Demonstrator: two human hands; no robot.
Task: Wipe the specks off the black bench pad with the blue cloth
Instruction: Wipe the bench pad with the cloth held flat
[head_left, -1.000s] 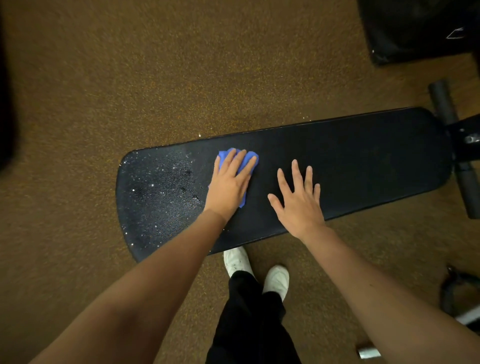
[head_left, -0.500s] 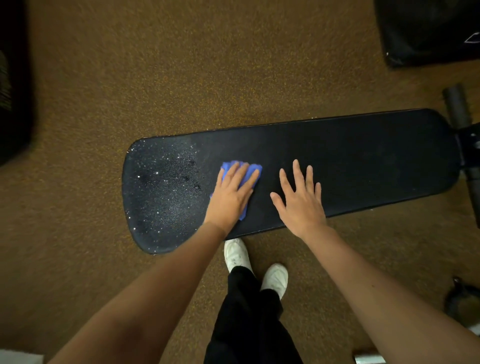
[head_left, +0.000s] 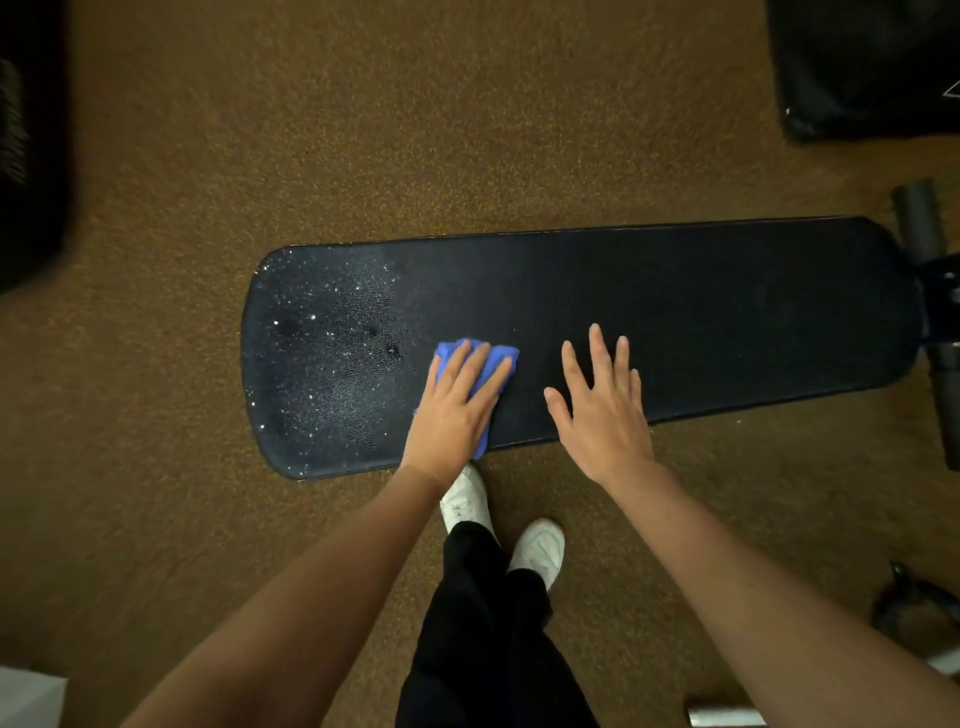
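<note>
Because my left hand (head_left: 451, 415) lies flat over the blue cloth (head_left: 501, 358), most of the cloth is hidden; only a bunched edge shows past my fingertips and a strip along the side of my palm. My fingers are straight and press it down onto the black bench pad (head_left: 701, 312), near the pad's near edge, a little left of its middle. My right hand (head_left: 605, 410) rests just beside it on the pad, fingers spread wide, holding nothing. White specks (head_left: 322, 353) cover the left end of the pad, right up to the cloth; whether they are wet or dry I cannot tell. To the right of my hands the textured surface looks plain dark. At the pad's right end, a dark padded roller (head_left: 922, 223) and bracket are cut off by the frame. A black object (head_left: 862, 67) at top right carries a pale mark at the edge that I cannot read. My white shoes (head_left: 537, 548) stand on the brown floor (head_left: 363, 130) below the pad.
</note>
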